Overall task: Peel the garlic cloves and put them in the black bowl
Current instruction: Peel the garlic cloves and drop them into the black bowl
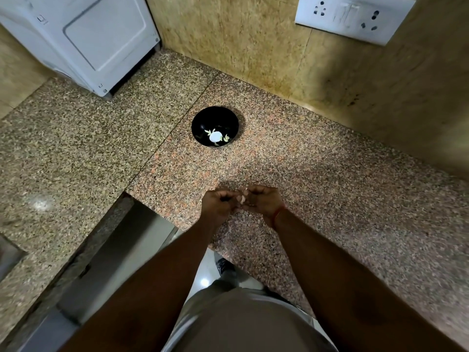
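Black bowl [215,127]: is being seen standing upright on the speckled stone surface [317,174]; taken as landmark for all positions below.
Bowl contents: a few pale peeled cloves [225,138] are lying at its bottom, around a bright white glare spot.
Left hand [215,204]: is being held on the near side of the bowl, well apart from it; fingers are curled inward; whether anything is being pinched cannot be told.
Right hand [264,201]: is being held just beside the left hand, fingers curled, cupping pale garlic cloves [242,198] at the point where both hands are meeting.
White appliance [83,39]: is standing beyond the bowl, to its left, against the wall.
Socket plate [352,17]: is being seen mounted on the wall beyond the bowl, to its right.
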